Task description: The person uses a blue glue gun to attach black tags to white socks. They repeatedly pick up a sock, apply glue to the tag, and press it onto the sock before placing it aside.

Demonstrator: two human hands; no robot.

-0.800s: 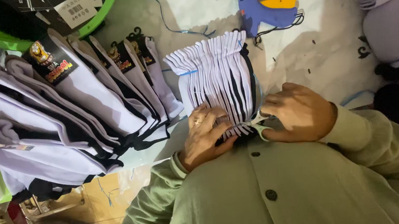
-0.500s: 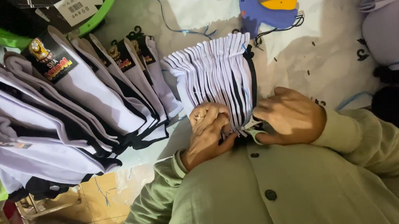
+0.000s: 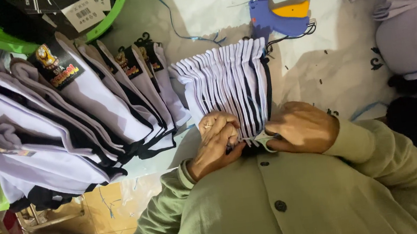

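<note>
Both hands pinch the sock bundle at frame centre: left hand and right hand closed on its near edge (keep edges aligned); labelled socks lie left.

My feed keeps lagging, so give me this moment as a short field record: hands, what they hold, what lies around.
left hand: fingers curled on near end of sock stack
right hand: pressing the same end from the other side
sock stack: white socks with dark edges, fanned on pale sheet
tagging gun: blue and yellow, beyond the stack, untouched
tagged socks: overlapping row to the left
green basket: top left corner
</note>
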